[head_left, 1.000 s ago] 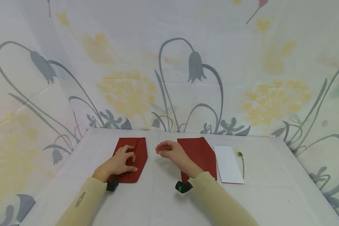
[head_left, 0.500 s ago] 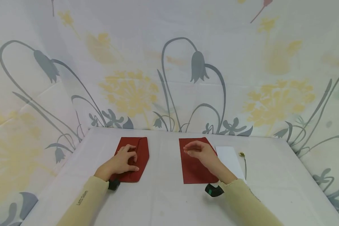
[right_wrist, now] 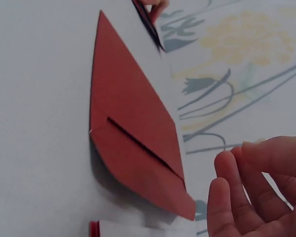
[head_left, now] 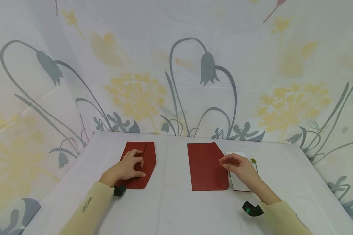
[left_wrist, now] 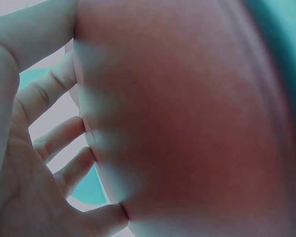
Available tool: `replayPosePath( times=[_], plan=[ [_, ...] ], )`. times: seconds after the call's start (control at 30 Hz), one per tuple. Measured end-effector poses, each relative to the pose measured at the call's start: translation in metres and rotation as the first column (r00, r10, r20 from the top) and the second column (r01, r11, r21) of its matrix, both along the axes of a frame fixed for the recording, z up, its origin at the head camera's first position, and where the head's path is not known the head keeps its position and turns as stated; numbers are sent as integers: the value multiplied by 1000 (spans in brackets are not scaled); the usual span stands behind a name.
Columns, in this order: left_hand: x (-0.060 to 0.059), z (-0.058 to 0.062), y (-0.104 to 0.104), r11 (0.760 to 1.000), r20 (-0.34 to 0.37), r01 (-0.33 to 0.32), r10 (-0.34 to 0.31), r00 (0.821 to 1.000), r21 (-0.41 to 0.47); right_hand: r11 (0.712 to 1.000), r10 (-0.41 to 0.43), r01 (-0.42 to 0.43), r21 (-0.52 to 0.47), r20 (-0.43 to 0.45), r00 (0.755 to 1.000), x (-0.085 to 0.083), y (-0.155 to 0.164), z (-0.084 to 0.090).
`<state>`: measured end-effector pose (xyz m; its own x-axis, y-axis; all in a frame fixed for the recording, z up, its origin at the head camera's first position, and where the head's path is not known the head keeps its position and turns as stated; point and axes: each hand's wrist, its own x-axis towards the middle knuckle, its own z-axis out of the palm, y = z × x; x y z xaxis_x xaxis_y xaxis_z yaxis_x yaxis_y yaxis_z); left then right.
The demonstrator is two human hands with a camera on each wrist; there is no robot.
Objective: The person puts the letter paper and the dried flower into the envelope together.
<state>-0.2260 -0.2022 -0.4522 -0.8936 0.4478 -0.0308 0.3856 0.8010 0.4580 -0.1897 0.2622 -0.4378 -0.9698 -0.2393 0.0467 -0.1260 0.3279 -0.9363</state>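
Observation:
Two dark red envelopes lie on the white table (head_left: pixel 170 209). My left hand (head_left: pixel 132 166) rests on the left envelope (head_left: pixel 148 153), fingers lightly bent and pressing it down; in the left wrist view the red paper (left_wrist: pixel 187 123) fills the frame beside my fingers (left_wrist: pixel 64 148). The right envelope (head_left: pixel 206 166) lies free, its flap showing in the right wrist view (right_wrist: pixel 138 148). My right hand (head_left: pixel 238 164) hovers over a white card (head_left: pixel 238 184), fingers loosely curled and holding nothing. A small dried yellow flower (head_left: pixel 254 160) lies just beyond the card.
A floral cloth backdrop (head_left: pixel 176 71) rises behind and beside the table. The card shows a red edge (right_wrist: pixel 94 229) underneath. Wrist cameras (head_left: pixel 252 209) sit at both cuffs of cream sleeves.
My right hand has travelled from the table's middle, across the right envelope, to above the white card. The left hand has stayed on the left envelope.

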Motion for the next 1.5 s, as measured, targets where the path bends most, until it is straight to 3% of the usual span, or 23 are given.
replayPosePath(
  times=[0.13,0.23,0.33,0.43,0.53,0.67,0.83,1.0,1.2,1.33,1.5],
  plan=[
    [-1,2,1,1000,4,4,-4,1000,4,992,-6,14,125,-70,998,6,10,-5],
    [-1,4,2,1000,16,5,-5,1000,15,975,22,17,220,-174,984,9,14,-8],
    [-1,4,2,1000,18,3,-3,1000,13,940,94,13,342,-294,951,11,16,-11],
    [-1,4,2,1000,15,-1,1,1000,2,881,215,-22,472,-358,908,12,17,-13],
    [-1,4,1,1000,16,-7,7,1000,-9,800,342,-100,592,-313,886,14,16,-14],
    [1,6,2,1000,17,5,-4,1000,-21,692,436,-211,690,-166,884,19,11,-15],
    [0,10,4,997,12,33,-32,999,-63,620,485,-237,748,-128,865,29,-1,-12],
    [-1,13,4,995,16,30,-29,999,-100,597,523,-192,779,-196,830,35,-11,-11],
    [1,13,4,995,21,9,-7,1000,-101,613,514,-122,780,-277,812,35,-12,-19],
    [2,14,7,994,-22,11,-13,1000,-105,628,503,-114,769,-289,815,34,-12,-21],
    [6,24,20,998,-67,32,-36,997,-51,620,496,-108,777,-282,821,33,-15,-19]
  ],
)
